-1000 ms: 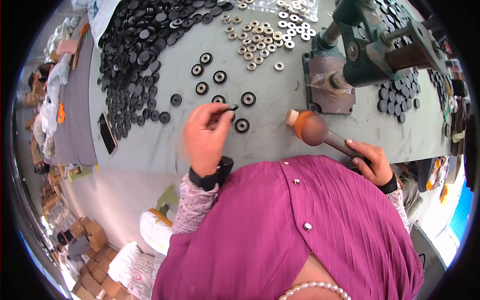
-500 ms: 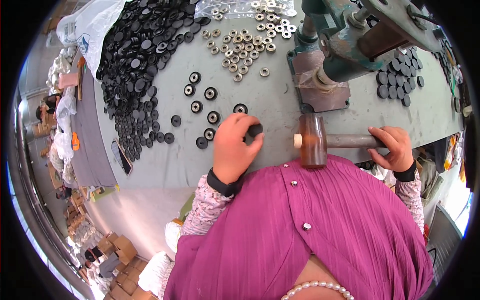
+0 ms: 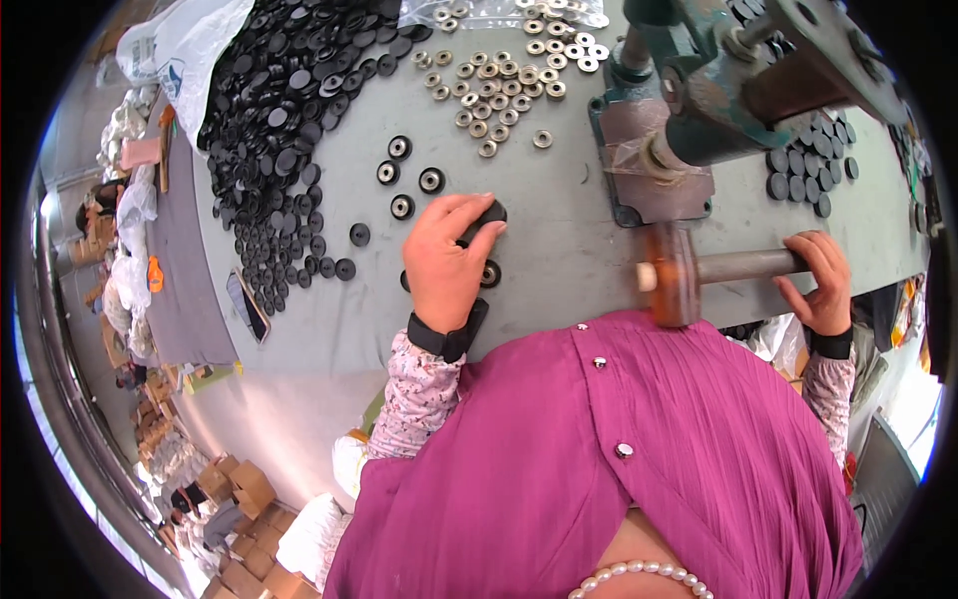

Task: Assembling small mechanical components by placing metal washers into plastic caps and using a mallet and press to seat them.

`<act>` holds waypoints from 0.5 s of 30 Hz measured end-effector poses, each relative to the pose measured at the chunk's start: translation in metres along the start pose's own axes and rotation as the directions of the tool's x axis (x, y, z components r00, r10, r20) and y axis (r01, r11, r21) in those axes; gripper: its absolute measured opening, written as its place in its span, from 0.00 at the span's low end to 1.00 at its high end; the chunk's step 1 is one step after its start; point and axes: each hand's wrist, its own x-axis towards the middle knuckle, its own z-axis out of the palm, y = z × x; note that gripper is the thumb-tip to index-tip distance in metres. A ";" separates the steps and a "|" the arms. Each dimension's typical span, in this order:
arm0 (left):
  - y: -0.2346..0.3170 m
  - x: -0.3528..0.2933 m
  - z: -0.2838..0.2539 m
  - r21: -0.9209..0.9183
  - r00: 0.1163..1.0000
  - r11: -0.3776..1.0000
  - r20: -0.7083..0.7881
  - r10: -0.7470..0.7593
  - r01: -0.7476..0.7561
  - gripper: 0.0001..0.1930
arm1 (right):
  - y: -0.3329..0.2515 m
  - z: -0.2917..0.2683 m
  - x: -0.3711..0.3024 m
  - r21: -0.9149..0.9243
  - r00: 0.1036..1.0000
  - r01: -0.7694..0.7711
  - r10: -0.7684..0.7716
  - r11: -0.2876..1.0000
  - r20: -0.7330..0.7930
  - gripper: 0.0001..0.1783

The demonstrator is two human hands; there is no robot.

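My left hand is over the table with thumb and fingers pinched on a black disc, seen edge-on. Partly under that hand, a black disc with a metal ring in it peeks out beside the palm. Several more ringed black discs lie just beyond the fingers. My right hand grips the handle end of a mallet. Its amber head, slightly blurred, is at the table's near edge, in front of the green press.
A green metal press stands at the back right, with stacked black discs beyond it. Loose metal rings lie at the back middle. A large heap of black discs covers the left, with a phone near the left edge.
My left hand has moved left and slightly away from me, uncovering a ringed disc beside its palm. My right hand and the mallet have shifted right.
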 end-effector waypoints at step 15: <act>0.000 0.001 0.008 0.203 0.982 0.963 -0.021 0.187 -0.179 0.16 | 0.010 -0.037 -0.004 -0.124 0.988 -0.121 0.108 0.985 -0.110 0.24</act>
